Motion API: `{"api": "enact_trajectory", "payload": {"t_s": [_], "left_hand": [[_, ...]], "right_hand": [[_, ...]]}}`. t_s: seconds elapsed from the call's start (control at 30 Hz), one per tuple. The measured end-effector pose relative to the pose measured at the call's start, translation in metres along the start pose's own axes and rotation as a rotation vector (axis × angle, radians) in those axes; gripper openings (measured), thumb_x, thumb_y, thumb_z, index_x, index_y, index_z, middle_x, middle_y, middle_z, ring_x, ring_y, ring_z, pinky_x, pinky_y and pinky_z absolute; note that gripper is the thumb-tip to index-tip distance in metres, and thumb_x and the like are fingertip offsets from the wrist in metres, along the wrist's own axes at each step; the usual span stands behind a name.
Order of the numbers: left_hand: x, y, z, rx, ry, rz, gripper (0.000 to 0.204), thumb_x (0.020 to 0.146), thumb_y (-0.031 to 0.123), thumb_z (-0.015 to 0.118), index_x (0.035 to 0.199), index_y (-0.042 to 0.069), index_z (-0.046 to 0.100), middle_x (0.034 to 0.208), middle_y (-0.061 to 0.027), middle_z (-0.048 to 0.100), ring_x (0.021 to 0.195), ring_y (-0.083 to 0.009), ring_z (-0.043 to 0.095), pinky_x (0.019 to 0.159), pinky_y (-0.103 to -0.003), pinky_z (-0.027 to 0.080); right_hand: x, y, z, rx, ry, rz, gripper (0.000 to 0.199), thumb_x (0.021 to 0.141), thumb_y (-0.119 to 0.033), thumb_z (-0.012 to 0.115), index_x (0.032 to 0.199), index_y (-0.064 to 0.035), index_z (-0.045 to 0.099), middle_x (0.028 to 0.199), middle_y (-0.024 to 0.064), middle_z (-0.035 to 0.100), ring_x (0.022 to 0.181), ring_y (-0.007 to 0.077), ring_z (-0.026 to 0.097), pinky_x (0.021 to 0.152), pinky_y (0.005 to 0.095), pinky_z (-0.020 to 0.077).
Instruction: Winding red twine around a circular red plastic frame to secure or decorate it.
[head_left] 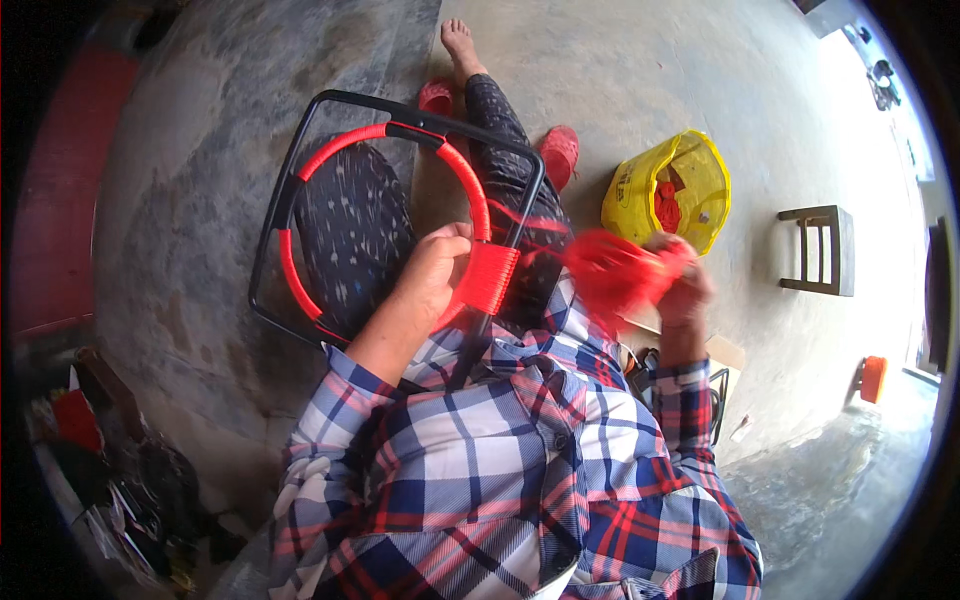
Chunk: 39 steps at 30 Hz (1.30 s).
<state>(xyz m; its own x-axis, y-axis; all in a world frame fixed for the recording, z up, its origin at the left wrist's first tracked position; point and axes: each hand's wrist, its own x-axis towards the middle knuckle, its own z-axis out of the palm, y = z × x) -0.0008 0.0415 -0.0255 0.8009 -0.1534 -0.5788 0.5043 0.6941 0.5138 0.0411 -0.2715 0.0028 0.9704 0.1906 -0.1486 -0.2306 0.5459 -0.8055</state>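
Observation:
Across my lap lies a black metal frame (330, 94), squared with rounded corners, with a round inner ring (468, 178) largely wound in red cord. A dense flat band of red cord (489, 280) joins the ring to the frame's near right side. My left hand (438, 268) is closed around the ring just left of that band; its fingertips are partly hidden. Out to the right, my right hand (682, 288) grips a loose bundle of red cord (615, 275), smeared by motion. Strands run from the bundle toward the frame's right side.
A yellow bucket (628, 195) with red material inside stands ahead to the right, a small wooden stool (822, 250) beyond it. Red shoes (560, 156) lie by my outstretched leg. Mixed clutter (130, 500) sits at lower left; an orange-red object (873, 380) is far right.

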Motion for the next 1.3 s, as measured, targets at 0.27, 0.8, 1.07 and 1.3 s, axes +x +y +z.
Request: {"api": "enact_trajectory", "payload": {"t_s": [0.27, 0.8, 1.07, 1.3], "left_hand": [[-0.008, 0.012, 0.02, -0.006, 0.002, 0.069, 0.024, 0.083, 0.005, 0.045, 0.105, 0.002, 0.057, 0.096, -0.0097, 0.064, 0.088, -0.0205, 0.064, 0.082, -0.036, 0.053], [-0.014, 0.007, 0.022, -0.002, 0.017, 0.087, 0.005, 0.086, 0.011, 0.057, 0.089, 0.007, 0.056, 0.084, -0.0051, 0.061, 0.074, -0.0158, 0.06, 0.073, -0.03, 0.051], [-0.024, 0.008, 0.039, 0.232, -0.117, 0.03, 0.024, 0.083, 0.004, 0.059, 0.105, 0.003, 0.053, 0.093, -0.0101, 0.063, 0.081, -0.0194, 0.064, 0.074, -0.032, 0.055], [-0.015, 0.006, 0.034, 0.372, -0.105, 0.03, 0.031, 0.082, -0.002, 0.061, 0.111, 0.002, 0.053, 0.094, -0.008, 0.063, 0.081, -0.0157, 0.064, 0.072, -0.028, 0.054]], "right_hand": [[-0.003, -0.068, -0.079, 0.246, -0.008, -0.231, 0.028, 0.084, -0.027, 0.058, 0.103, -0.0062, 0.055, 0.104, 0.0106, 0.055, 0.088, 0.0205, 0.055, 0.073, 0.0336, 0.0481], [0.01, 0.02, 0.061, -0.166, -0.189, 0.384, 0.018, 0.078, 0.001, 0.064, 0.095, -0.0017, 0.059, 0.066, 0.002, 0.056, 0.051, 0.0119, 0.054, 0.054, 0.0276, 0.0465], [0.0, 0.013, 0.067, 0.081, -0.098, 0.348, 0.028, 0.073, 0.004, 0.058, 0.1, 0.0029, 0.055, 0.059, 0.0051, 0.055, 0.049, 0.0136, 0.053, 0.052, 0.0281, 0.0443], [-0.019, -0.008, 0.083, -0.252, -0.252, 0.326, 0.02, 0.073, -0.001, 0.063, 0.093, -0.0027, 0.059, 0.075, -0.0001, 0.057, 0.063, 0.0074, 0.054, 0.055, 0.0227, 0.042]]}}
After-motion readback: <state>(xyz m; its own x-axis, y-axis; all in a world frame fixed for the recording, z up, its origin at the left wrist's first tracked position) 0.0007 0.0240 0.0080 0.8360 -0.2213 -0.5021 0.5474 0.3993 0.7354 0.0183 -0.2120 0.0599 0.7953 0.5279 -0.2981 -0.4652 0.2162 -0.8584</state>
